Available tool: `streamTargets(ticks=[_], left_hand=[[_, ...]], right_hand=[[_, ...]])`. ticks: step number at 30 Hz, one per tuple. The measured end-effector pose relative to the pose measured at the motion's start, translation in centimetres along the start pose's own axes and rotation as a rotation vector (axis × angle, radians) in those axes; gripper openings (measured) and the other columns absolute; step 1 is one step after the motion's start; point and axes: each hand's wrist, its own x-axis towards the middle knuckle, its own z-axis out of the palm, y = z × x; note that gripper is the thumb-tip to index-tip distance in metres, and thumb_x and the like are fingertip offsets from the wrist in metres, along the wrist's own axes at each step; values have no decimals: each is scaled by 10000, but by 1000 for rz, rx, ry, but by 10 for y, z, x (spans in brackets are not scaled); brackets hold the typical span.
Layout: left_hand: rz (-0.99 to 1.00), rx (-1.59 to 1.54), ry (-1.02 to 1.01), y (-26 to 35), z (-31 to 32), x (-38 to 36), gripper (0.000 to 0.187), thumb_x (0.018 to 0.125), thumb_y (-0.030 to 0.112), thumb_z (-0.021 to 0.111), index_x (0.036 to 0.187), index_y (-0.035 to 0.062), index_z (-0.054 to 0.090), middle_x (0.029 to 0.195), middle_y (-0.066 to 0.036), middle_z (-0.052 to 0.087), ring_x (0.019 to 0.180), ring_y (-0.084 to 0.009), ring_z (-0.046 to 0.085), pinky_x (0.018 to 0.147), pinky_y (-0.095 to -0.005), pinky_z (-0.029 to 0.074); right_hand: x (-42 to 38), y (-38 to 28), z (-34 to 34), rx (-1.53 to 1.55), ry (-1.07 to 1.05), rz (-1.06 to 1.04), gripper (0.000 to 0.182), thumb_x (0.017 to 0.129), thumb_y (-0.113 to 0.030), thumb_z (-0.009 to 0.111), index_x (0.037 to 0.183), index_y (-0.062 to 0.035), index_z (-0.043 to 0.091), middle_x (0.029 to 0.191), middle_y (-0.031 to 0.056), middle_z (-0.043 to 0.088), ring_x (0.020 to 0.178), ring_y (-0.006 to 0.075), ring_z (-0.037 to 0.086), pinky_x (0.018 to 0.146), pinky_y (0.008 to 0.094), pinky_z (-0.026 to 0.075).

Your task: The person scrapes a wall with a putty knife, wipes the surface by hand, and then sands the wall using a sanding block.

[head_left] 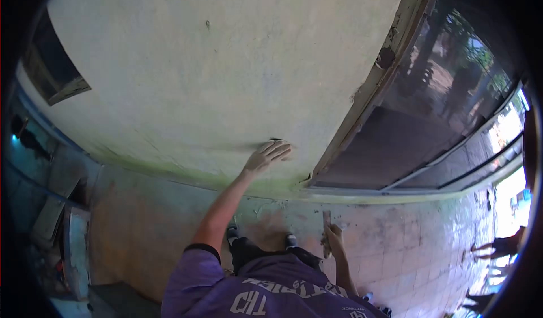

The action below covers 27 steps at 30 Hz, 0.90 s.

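At centre, the left hand (268, 155) is pressing the wall (226, 63); at five o'clock, the right hand (335, 236) is gripping a flat tool (327, 219).

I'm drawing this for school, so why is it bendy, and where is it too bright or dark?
Head view: the lens seems to curve the bottom of the wall, and the corners are black; head view again: glare whitens the far right and shines on the floor, the far left is dim, and a soft shadow lies beside the left hand.

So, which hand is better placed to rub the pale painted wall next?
Probably the left hand: it is at the wall, while the right hand, away from it, grips a narrow brownish tool.
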Motion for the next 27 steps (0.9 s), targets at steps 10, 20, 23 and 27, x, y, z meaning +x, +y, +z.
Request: streamTargets(ticks=[10, 20, 23, 27], left_hand=[[-1160, -483, 1281, -14, -121, 151, 506, 1089, 212, 307, 1513, -61, 266, 1611, -277, 151, 1509, -389, 141, 1222, -473, 142], [-1923, -1052, 1399, 98, 61, 86, 568, 1079, 343, 361, 1548, 36, 270, 1586, -200, 305, 1460, -317, 315, 1193, -391, 278], [-1799, -910, 1500, 34, -5, 78, 572, 1076, 361, 364, 1552, 57, 275, 1574, -173, 342, 1434, -295, 361, 1178, -368, 309], [-1711, -220, 1319, -79, -42, 23, 524, 1085, 316, 317, 1491, -14, 342, 1574, -225, 303, 1471, -342, 277, 1199, -419, 274]], right_hand=[[28, 29, -95, -89, -4, 35, 234, 951, -233, 613, 855, -26, 564, 672, 58, 554, 487, 161, 578, 445, 324, 519], [53, 0, -64, -45, -118, -3, 218, 937, -219, 606, 866, -17, 561, 655, 49, 549, 495, 168, 576, 478, 325, 520], [57, -4, -68, -93, -150, 12, 221, 941, -224, 604, 861, -23, 559, 651, 47, 552, 493, 163, 577, 477, 323, 520], [58, -4, -82, -142, -130, 42, 238, 945, -235, 612, 844, -28, 553, 635, 47, 547, 476, 166, 569, 468, 325, 519]])
